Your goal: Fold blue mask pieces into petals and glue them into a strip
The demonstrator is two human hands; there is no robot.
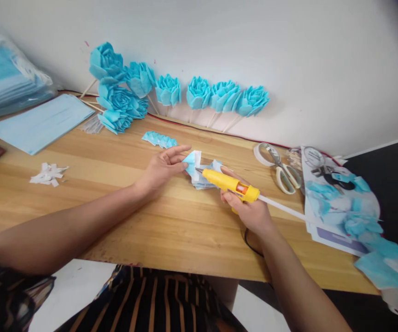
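Between the thumb and fingers of my left hand [162, 167] is a small folded blue-and-white fabric piece [192, 164]. My right hand [249, 207] is wrapped round a yellow hot glue gun [231, 184], its nozzle at the white edge of that piece. A long white glue stick [282, 208] sticks out of the gun's back end. Under the nozzle, partly hidden by the gun, lies a stack of similar pieces [204, 183]. Just beyond my left hand lies a strip of folded blue pieces [160, 139].
Blue fabric flowers on sticks [199, 93] lean against the wall. Flat blue sheets [42, 122] and a bagged stack [8, 83] lie left, near white scraps [49, 174]. Scissors [285, 175], a tape roll [266, 154] and blue scraps on paper [340, 203] are at right.
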